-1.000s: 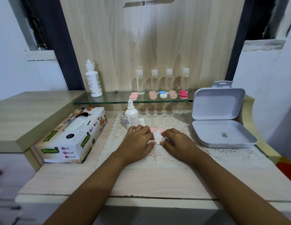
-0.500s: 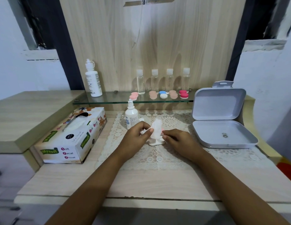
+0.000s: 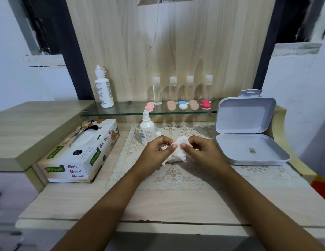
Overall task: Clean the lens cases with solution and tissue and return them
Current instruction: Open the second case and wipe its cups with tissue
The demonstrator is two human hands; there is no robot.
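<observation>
My left hand (image 3: 156, 151) and my right hand (image 3: 199, 149) both pinch a crumpled white tissue (image 3: 177, 153) a little above the lace mat (image 3: 169, 176). The tissue hides whatever lies inside it; no lens case shows between my fingers. A small solution bottle (image 3: 146, 130) stands uncapped just behind my left hand, its white cap (image 3: 158, 134) beside it. Several lens cases sit on the glass shelf (image 3: 125, 110): a light pink one (image 3: 149, 106), a peach one (image 3: 170, 105), a blue-and-white one (image 3: 182, 104), another peach one (image 3: 194, 105) and a deep pink one (image 3: 205, 104).
A tissue box (image 3: 80, 153) lies at the left of the mat. An open grey case (image 3: 248, 138) stands at the right. A tall white bottle (image 3: 103, 87) and several clear small bottles (image 3: 181, 89) line the back of the shelf. The table's front edge (image 3: 158, 221) is near me.
Both hands have lifted off the mat with the tissue. The tissue went from pressed flat, to standing upright, to bunched between my fingertips.
</observation>
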